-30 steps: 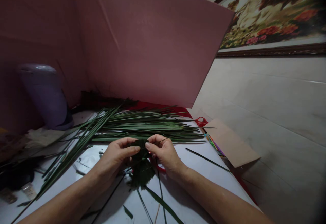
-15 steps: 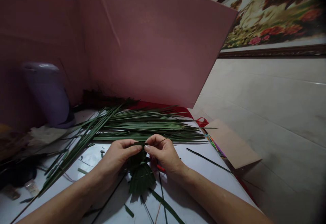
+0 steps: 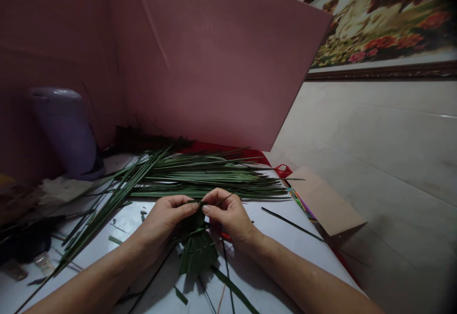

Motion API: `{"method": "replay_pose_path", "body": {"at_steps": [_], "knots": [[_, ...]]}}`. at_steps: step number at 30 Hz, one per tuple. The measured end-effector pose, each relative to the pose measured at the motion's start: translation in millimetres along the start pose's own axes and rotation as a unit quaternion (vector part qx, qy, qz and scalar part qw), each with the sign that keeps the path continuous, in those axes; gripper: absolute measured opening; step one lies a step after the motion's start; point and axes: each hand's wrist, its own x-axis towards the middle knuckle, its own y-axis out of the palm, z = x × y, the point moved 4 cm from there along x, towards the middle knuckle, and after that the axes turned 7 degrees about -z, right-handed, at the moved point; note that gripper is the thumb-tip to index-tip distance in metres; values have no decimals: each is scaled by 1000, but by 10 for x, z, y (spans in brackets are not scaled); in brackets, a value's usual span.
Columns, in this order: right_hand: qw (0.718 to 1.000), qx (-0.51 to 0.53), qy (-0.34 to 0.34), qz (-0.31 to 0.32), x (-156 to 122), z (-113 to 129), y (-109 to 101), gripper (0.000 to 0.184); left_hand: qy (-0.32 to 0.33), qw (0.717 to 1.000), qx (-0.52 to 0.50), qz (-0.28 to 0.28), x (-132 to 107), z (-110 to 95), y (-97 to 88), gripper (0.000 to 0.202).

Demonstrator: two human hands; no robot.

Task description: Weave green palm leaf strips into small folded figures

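Note:
Between my hands is a woven palm-leaf piece [image 3: 198,254] of dark green strips, flaring into a pleated fan at its lower end. My left hand [image 3: 173,216] pinches its upper end between thumb and forefinger. Close beside it, my right hand [image 3: 228,214] pinches the same upper end, thumb and forefinger nearly touching the left fingertips. A thin strip runs up and right from the right fingers. Partly hidden under my right hand is a red object [image 3: 224,235] whose kind I cannot make out. A loose leaf strip [image 3: 235,291] trails from below the fan toward the front.
Long green leaves [image 3: 214,176] lie in a heap behind my hands, more slanting down the left. A purple container [image 3: 69,133] stands back left. Leaf scraps dot the white table [image 3: 274,257]. Cardboard [image 3: 326,202] sits beyond the right edge; a pink panel [image 3: 214,66] rises behind.
The woven palm-leaf piece has turned slightly between my fingers, its fan now showing flatter and a little to the left. Both hands stay in almost the same place.

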Motion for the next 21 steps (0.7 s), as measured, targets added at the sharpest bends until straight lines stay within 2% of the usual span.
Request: {"method": "replay_pose_path", "body": {"at_steps": [4, 8, 14, 18, 21], "knots": [[1000, -11, -5, -14, 17, 1, -13, 11, 4, 1000, 12, 3, 8, 6, -4, 22], [999, -22, 17, -36, 46, -35, -39, 15, 20, 1000, 23, 3, -16, -20, 6, 20], [999, -22, 11, -35, 31, -23, -35, 16, 34, 999, 23, -13, -30, -37, 15, 21], [999, -22, 9, -24, 24, -27, -24, 16, 78, 996, 24, -22, -18, -68, -1, 22], [999, -20, 10, -23, 30, -40, -23, 16, 105, 994, 7, -10, -26, -94, 0, 30]]}}
